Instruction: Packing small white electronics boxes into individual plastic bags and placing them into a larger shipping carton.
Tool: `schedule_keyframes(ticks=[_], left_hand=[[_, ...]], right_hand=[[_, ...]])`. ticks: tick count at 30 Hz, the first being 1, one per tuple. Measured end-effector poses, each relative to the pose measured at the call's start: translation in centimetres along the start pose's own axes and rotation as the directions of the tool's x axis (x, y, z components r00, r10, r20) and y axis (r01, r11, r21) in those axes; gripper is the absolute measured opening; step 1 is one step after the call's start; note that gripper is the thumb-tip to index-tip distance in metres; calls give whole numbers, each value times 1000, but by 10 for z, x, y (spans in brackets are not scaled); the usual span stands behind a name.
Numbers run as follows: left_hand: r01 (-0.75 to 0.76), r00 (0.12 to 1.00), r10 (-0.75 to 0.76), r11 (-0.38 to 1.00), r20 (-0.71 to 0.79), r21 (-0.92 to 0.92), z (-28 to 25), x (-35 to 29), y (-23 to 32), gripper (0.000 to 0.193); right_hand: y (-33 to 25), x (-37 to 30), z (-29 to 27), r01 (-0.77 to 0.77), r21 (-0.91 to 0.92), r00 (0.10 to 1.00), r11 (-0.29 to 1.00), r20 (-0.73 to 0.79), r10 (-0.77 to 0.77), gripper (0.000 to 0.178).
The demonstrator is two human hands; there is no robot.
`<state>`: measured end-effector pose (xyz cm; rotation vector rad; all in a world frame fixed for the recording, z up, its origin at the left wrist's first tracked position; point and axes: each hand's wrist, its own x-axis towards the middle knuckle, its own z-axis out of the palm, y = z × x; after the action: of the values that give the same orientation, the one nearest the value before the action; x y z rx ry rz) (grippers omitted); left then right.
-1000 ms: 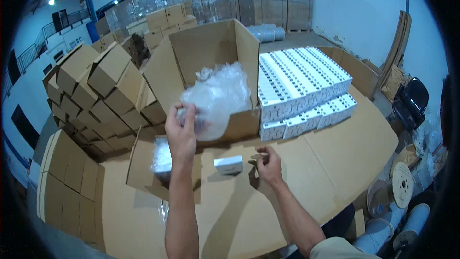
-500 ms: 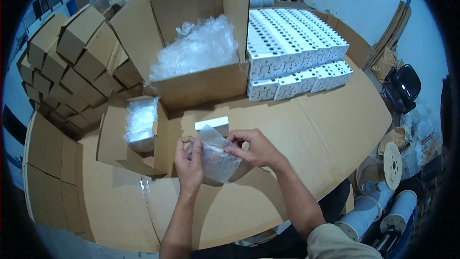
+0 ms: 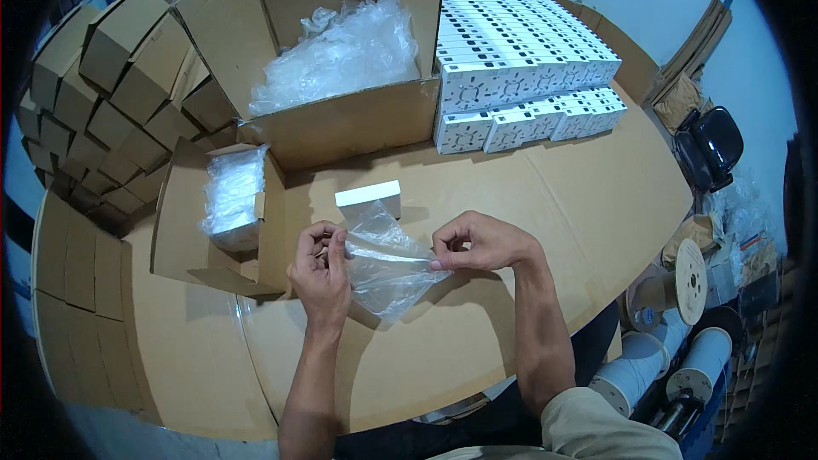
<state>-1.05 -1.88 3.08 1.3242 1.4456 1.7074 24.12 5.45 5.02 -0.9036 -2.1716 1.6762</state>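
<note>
Stretched between my two hands is a clear plastic bag [image 3: 388,271], held a little above the cardboard-covered table. My left hand [image 3: 322,271] pinches its left edge between thumb and fingers. With thumb and forefinger, my right hand [image 3: 477,243] grips the right edge. Just beyond the bag lies a small white block-shaped piece [image 3: 370,199], its near side partly covered by the bag. Left of my left hand, an open cardboard carton [image 3: 274,230] holds a row of plastic-wrapped pieces [image 3: 235,196].
A large open cardboard box [image 3: 358,123] full of loose clear bags [image 3: 341,60] stands at the back. Rows of white slotted boxes [image 3: 520,77] are stacked to its right. Folded cartons [image 3: 128,85] pile up at left. Cable spools [image 3: 707,366] and a black chair [image 3: 714,145] stand at right.
My right hand has moved right, away from the left, pulling the bag wider and tauter. The whole view has shifted slightly, so the boxes appear higher.
</note>
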Motion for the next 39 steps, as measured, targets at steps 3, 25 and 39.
schedule_keyframes(ticks=[3,25,39], left_hand=[[1,1000,0,1000,27,-29,0,-1,-5,10],[154,985,-146,985,95,-82,4,0,-8,19],[259,964,-248,956,92,-136,28,-24,2,17]], right_hand=[[-8,-3,-1,34,25,996,999,84,-36,19],[-21,48,65,248,5,594,969,-791,-148,15],[-21,50,72,143,-238,289,961,-918,-270,17]])
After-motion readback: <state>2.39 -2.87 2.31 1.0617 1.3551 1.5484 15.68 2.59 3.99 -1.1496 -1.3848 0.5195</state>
